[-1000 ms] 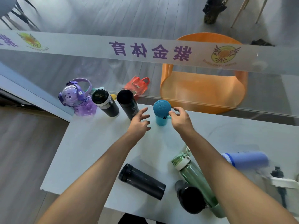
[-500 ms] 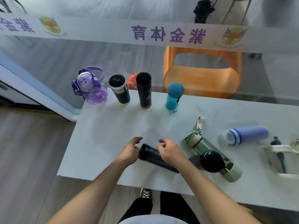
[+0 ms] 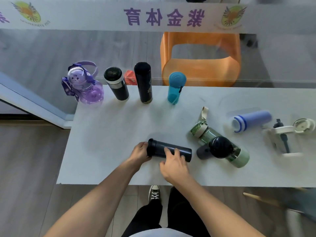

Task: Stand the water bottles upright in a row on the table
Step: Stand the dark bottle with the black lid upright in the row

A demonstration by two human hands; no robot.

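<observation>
A dark bottle (image 3: 177,148) lies on its side near the front of the white table (image 3: 111,134). My left hand (image 3: 139,152) grips its cap end and my right hand (image 3: 172,164) holds its body. Along the far edge stand a purple bottle (image 3: 83,86), a black-and-silver flask (image 3: 116,83), a tall black flask (image 3: 143,82) and a teal bottle (image 3: 176,88). To the right lie a green bottle (image 3: 222,147), a dark grey bottle (image 3: 215,147) across it, a lavender bottle (image 3: 251,120) and a clear white-handled bottle (image 3: 287,137).
An orange chair (image 3: 201,65) stands behind a glass partition with a printed band at the table's far edge. A red bag (image 3: 130,77) lies on the floor behind the flasks. My shoe and legs show below the table's front edge.
Both hands drew back from the teal bottle to the front of the table and took hold of the lying dark bottle. The camera view tilted downward.
</observation>
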